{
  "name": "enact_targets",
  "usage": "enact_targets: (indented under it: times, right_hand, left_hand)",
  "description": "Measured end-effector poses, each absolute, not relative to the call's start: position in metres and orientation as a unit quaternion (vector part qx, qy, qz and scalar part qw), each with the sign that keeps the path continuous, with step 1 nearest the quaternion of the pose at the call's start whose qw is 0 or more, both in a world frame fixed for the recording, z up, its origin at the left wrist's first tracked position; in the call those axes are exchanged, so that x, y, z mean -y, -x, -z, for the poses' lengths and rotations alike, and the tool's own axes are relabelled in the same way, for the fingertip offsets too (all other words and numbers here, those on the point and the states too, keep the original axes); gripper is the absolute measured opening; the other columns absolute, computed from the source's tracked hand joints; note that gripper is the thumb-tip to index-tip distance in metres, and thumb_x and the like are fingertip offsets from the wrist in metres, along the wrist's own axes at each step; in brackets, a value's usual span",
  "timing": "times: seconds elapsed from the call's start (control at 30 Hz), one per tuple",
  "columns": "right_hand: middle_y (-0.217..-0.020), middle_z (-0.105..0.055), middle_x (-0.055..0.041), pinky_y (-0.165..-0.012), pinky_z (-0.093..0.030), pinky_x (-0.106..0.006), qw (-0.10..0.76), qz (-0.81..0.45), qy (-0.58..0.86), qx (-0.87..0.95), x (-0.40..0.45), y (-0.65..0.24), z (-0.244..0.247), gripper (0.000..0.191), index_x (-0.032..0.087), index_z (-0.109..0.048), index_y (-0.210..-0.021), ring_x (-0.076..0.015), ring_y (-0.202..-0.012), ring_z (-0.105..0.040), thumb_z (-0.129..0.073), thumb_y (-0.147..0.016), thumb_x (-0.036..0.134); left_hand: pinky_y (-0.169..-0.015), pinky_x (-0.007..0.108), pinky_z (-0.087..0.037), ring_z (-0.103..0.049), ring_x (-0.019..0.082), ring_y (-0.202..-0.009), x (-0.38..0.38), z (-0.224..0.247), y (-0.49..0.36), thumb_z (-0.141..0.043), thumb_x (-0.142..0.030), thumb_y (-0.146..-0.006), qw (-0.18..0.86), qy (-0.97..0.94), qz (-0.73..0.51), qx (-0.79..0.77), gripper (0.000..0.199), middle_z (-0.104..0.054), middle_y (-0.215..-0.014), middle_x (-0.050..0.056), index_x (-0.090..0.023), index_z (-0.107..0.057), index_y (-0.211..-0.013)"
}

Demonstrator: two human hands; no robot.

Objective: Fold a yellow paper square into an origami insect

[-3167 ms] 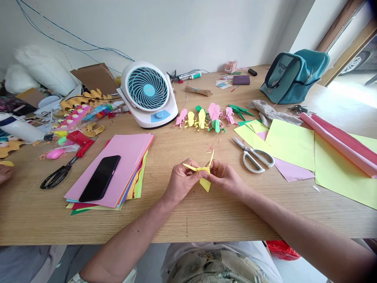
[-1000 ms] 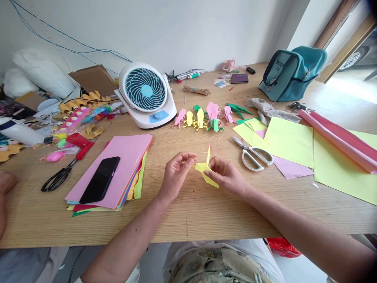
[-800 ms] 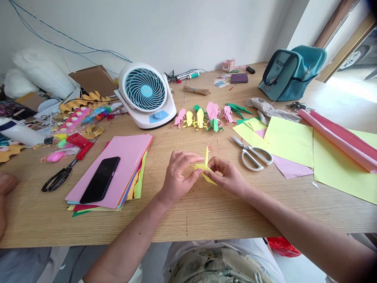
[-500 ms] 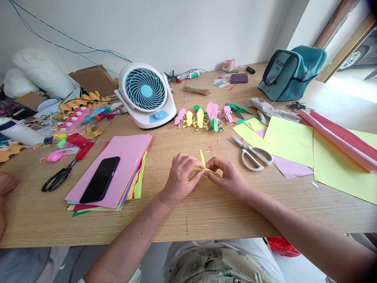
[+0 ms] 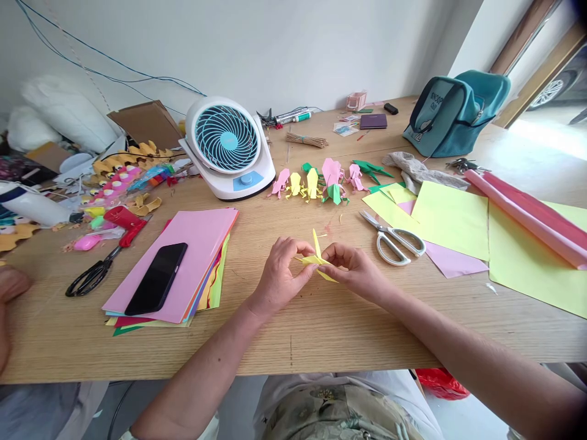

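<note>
Between my two hands, a little above the tabletop, is a small folded piece of yellow paper (image 5: 315, 260) with one narrow point sticking up and another flap slanting down to the right. My left hand (image 5: 287, 269) pinches its left side between thumb and fingers. On the right side, my right hand (image 5: 352, 267) grips it the same way, the fingertips of both hands nearly meeting. Beyond them stands a row of folded paper figures, among them a yellow one (image 5: 312, 184), a pink one (image 5: 332, 172) and a green one (image 5: 334, 194).
White-handled scissors (image 5: 394, 238) lie right of my hands, beside yellow paper sheets (image 5: 454, 217). To the left, a phone (image 5: 156, 279) rests on stacked coloured paper (image 5: 202, 232). Behind stand a fan (image 5: 229, 146) and a teal bag (image 5: 452, 116). Another person's hand (image 5: 13, 284) is at far left.
The yellow paper has turned slightly between my fingers, so its lower flap now points downward. My left fingers have lifted a little; both hands stay in nearly the same place.
</note>
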State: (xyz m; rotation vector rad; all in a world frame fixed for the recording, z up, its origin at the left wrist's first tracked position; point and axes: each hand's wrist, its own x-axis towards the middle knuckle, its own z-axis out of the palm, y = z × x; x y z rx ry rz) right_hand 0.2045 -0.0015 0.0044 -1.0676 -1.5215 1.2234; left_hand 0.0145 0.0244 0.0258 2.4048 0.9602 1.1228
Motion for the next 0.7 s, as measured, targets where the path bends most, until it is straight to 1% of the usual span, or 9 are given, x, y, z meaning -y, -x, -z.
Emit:
enact_targets:
  times: [0.1,0.17,0.27,0.37,0.4,0.43,0.53,0.6,0.7]
  right_hand:
    - [-0.072,-0.058,0.0019,-0.055,-0.035,-0.024,0.453,-0.588,0.398,0.540,-0.001,-0.204,-0.004,0.034,0.018,-0.060,-0.084,-0.0102,-0.062,-0.048,-0.076,-0.075,0.047]
    - [-0.072,-0.058,0.0018,-0.054,-0.035,-0.024,0.453,-0.625,0.388,0.504,-0.001,-0.203,-0.006,0.038,0.018,-0.060,-0.084,-0.0098,-0.061,-0.048,-0.078,-0.071,0.049]
    - [-0.071,-0.059,0.0017,-0.053,-0.036,-0.024,0.456,-0.643,0.392,0.475,0.000,-0.202,-0.010,0.041,0.017,-0.061,-0.083,-0.0096,-0.060,-0.049,-0.081,-0.068,0.050]
    - [-0.072,-0.060,0.0016,-0.056,-0.039,-0.024,0.471,-0.642,0.396,0.457,0.000,-0.201,-0.011,0.042,0.017,-0.061,-0.082,-0.0098,-0.061,-0.051,-0.082,-0.067,0.050]
    - [-0.073,-0.061,0.0015,-0.058,-0.040,-0.024,0.478,-0.641,0.394,0.452,0.000,-0.200,-0.011,0.042,0.017,-0.061,-0.082,-0.0102,-0.063,-0.052,-0.082,-0.066,0.050]
    - [-0.074,-0.061,0.0013,-0.059,-0.041,-0.025,0.485,-0.640,0.392,0.449,-0.001,-0.199,-0.010,0.042,0.018,-0.060,-0.082,-0.0107,-0.065,-0.053,-0.083,-0.066,0.049]
    - [-0.075,-0.062,0.0011,-0.061,-0.042,-0.026,0.495,-0.635,0.389,0.447,-0.002,-0.195,-0.006,0.044,0.019,-0.058,-0.080,-0.0119,-0.067,-0.055,-0.083,-0.064,0.050]
    - [-0.074,-0.062,0.0010,-0.061,-0.043,-0.026,0.491,-0.630,0.395,0.453,-0.002,-0.193,-0.004,0.045,0.019,-0.056,-0.079,-0.0120,-0.066,-0.055,-0.083,-0.064,0.052]
    - [-0.072,-0.060,0.0017,-0.058,-0.042,-0.025,0.485,-0.622,0.403,0.464,-0.001,-0.192,-0.003,0.044,0.019,-0.056,-0.078,-0.0113,-0.064,-0.053,-0.082,-0.066,0.053]
  left_hand:
    - [-0.086,0.032,-0.047,-0.059,0.017,-0.092,-0.025,-0.023,-0.015,-0.066,-0.018,-0.084,0.225,-0.804,-0.414,-0.363,0.024,-0.062,-0.096,0.002,-0.021,-0.056,-0.106]
    - [-0.088,0.033,-0.047,-0.060,0.016,-0.093,-0.025,-0.020,-0.016,-0.066,-0.020,-0.084,0.279,-0.773,-0.422,-0.383,0.030,-0.062,-0.099,0.003,-0.021,-0.054,-0.112]
    - [-0.087,0.032,-0.049,-0.061,0.016,-0.093,-0.027,-0.014,-0.018,-0.067,-0.028,-0.083,0.371,-0.721,-0.424,-0.404,0.041,-0.060,-0.101,0.004,-0.021,-0.050,-0.119]
    - [-0.081,0.030,-0.050,-0.061,0.015,-0.089,-0.027,-0.007,-0.021,-0.073,-0.035,-0.078,0.471,-0.654,-0.429,-0.408,0.058,-0.058,-0.104,0.004,-0.022,-0.044,-0.127]
    - [-0.080,0.029,-0.051,-0.061,0.014,-0.088,-0.026,-0.006,-0.023,-0.075,-0.036,-0.077,0.502,-0.632,-0.431,-0.403,0.059,-0.059,-0.104,0.004,-0.022,-0.045,-0.126]
    - [-0.078,0.028,-0.051,-0.061,0.014,-0.086,-0.025,-0.004,-0.024,-0.075,-0.037,-0.076,0.529,-0.615,-0.428,-0.397,0.055,-0.060,-0.101,0.004,-0.021,-0.048,-0.121]
    - [-0.075,0.027,-0.050,-0.060,0.014,-0.082,-0.023,-0.002,-0.027,-0.074,-0.040,-0.078,0.575,-0.593,-0.411,-0.385,0.032,-0.063,-0.087,0.002,-0.016,-0.060,-0.094]
    - [-0.073,0.026,-0.048,-0.059,0.013,-0.078,-0.021,-0.003,-0.027,-0.074,-0.041,-0.077,0.573,-0.588,-0.415,-0.392,0.029,-0.063,-0.080,0.001,-0.015,-0.062,-0.082]
    - [-0.073,0.027,-0.048,-0.059,0.014,-0.077,-0.020,-0.005,-0.028,-0.074,-0.039,-0.076,0.559,-0.578,-0.435,-0.405,0.026,-0.065,-0.079,0.001,-0.015,-0.065,-0.082]
